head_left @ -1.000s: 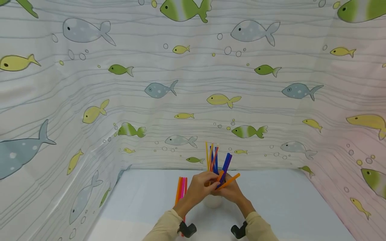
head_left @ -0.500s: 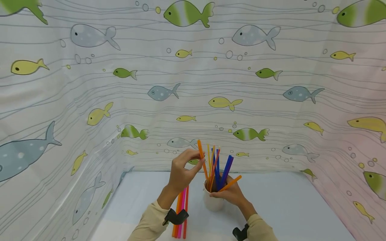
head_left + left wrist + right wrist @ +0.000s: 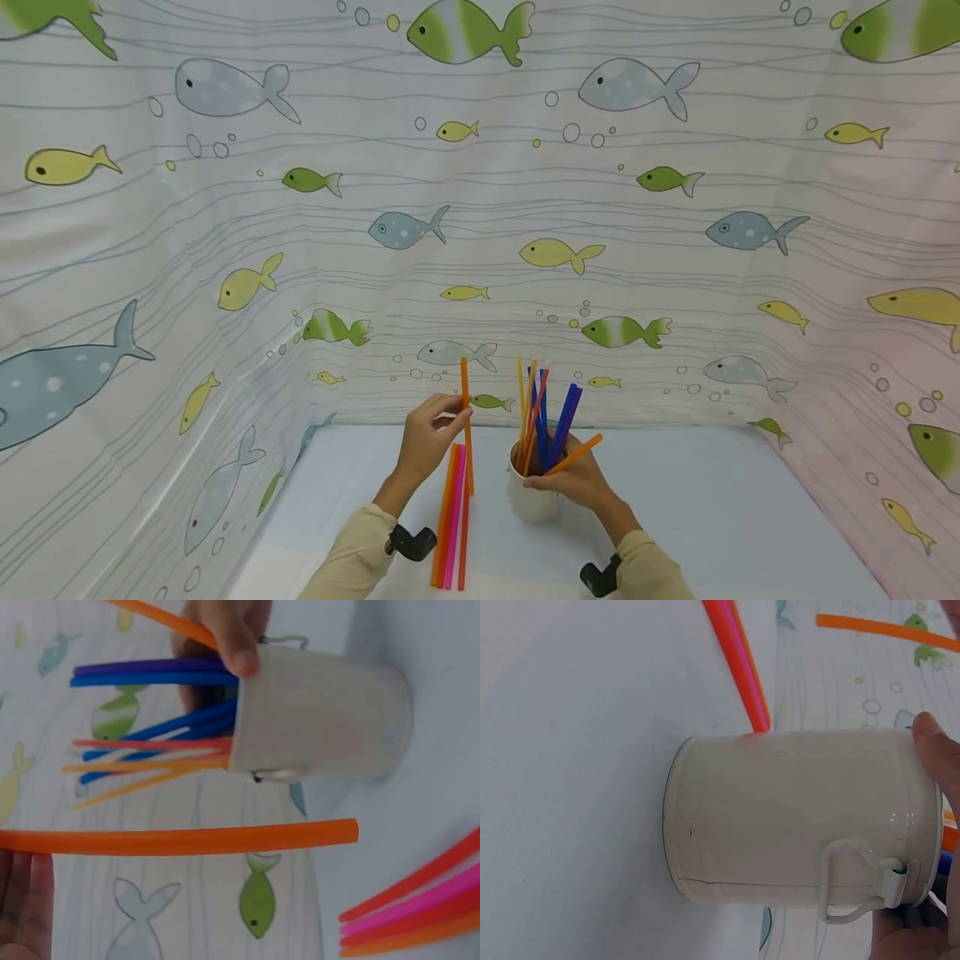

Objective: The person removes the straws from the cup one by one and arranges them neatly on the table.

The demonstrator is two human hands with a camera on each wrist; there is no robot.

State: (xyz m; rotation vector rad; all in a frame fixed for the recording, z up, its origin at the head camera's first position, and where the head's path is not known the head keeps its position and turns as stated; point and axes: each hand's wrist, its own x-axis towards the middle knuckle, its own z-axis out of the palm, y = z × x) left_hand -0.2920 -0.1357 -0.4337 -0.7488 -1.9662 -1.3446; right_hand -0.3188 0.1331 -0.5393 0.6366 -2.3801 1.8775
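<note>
My left hand (image 3: 429,437) pinches an orange straw (image 3: 468,450) near its upper end. The straw hangs upright above the table, left of a small white metal bucket (image 3: 534,502). In the left wrist view its lower end (image 3: 341,832) is free. My right hand (image 3: 576,482) grips the bucket at its rim, thumb in front and fingers behind. Blue and purple straws (image 3: 567,421), thinner yellow and red ones (image 3: 520,400) and a tilted orange straw (image 3: 581,452) stick out of the bucket. The right wrist view shows the bucket's side handle (image 3: 826,881).
Several orange, pink and red straws (image 3: 450,533) lie side by side on the white table (image 3: 712,517), left of the bucket. A fish-patterned curtain (image 3: 480,208) rises behind the table and along both sides.
My left hand has drawn the orange straw up out of the bucket and carried it left, over the lying straws. My right hand has stayed at the bucket.
</note>
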